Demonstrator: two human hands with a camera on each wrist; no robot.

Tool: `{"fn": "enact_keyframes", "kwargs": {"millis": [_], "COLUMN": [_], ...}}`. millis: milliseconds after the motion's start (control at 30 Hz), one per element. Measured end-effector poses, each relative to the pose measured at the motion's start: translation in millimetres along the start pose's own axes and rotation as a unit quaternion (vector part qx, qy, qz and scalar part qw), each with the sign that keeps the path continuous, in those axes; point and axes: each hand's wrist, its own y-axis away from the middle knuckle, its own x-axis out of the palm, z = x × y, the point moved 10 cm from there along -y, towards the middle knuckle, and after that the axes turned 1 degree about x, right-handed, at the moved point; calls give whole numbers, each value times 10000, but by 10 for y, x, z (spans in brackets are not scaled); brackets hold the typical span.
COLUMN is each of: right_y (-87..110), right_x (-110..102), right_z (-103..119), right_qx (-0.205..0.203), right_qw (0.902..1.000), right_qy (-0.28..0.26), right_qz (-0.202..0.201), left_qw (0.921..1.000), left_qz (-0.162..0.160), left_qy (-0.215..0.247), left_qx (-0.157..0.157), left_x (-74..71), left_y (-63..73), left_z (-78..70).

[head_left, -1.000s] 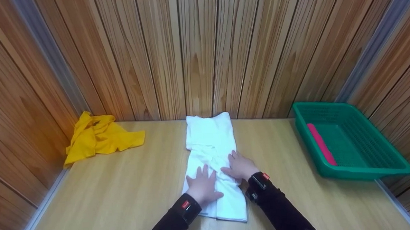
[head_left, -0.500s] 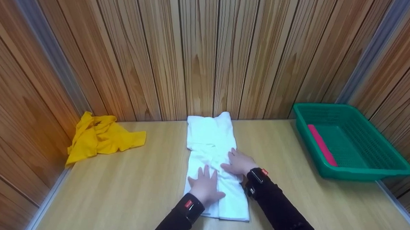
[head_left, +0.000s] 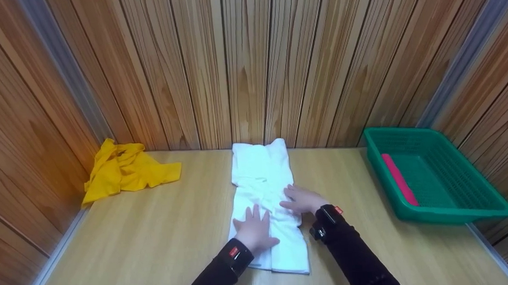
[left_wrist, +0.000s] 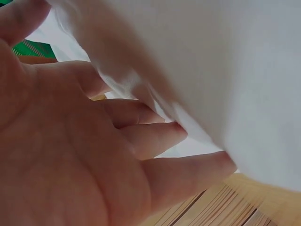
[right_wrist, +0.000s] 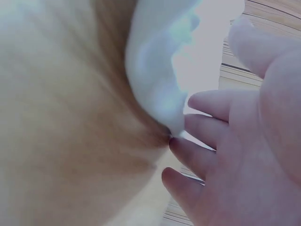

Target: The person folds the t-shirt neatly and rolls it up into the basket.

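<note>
A white folded cloth point(head_left: 261, 161) lies lengthwise on the table in the middle of the head view, with wrinkles across its centre. On its lower part my left hand point(head_left: 254, 233) rests with fingers spread. The left wrist view has the straight fingers point(left_wrist: 188, 176) touching the white fabric point(left_wrist: 263, 94). At the cloth's right edge is my right hand point(head_left: 303, 199), its fingertips on the fabric. In the right wrist view the right fingers point(right_wrist: 207, 129) are extended along the cloth's edge. Neither hand grips anything.
A crumpled yellow cloth point(head_left: 131, 171) lies in the back left corner. At the right stands a green basket point(head_left: 454, 215) with a pink rolled or folded item point(head_left: 399, 180) along its left inner side. Wood-panelled walls point(head_left: 250, 65) enclose the table point(head_left: 155, 241).
My right hand has shifted slightly right, toward the cloth's edge. The left hand stays almost in place on the cloth. The white cloth looks nearly the same.
</note>
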Motion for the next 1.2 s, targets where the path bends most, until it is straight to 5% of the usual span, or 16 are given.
{"fn": "enact_keyframes", "kwargs": {"millis": [400, 667, 933, 1200], "right_y": [312, 608, 909, 1213], "right_x": [-117, -60, 64, 190], "right_z": [191, 374, 444, 531], "right_qx": [-621, -1388, -2290, -2982], "right_qw": [9965, 9854, 9650, 9410], "right_qy": [469, 854, 1180, 1488], "right_qz": [-299, -498, -482, -583], "left_qw": [9972, 9933, 9823, 9602], "left_qz": [-145, -409, -530, -833], "left_qy": [472, 281, -48, -506], "left_qx": [564, 1041, 1793, 2619], "left_x": [-149, -257, -257, -248], "left_y": [74, 202, 410, 664], "left_z": [69, 232, 318, 333]}}
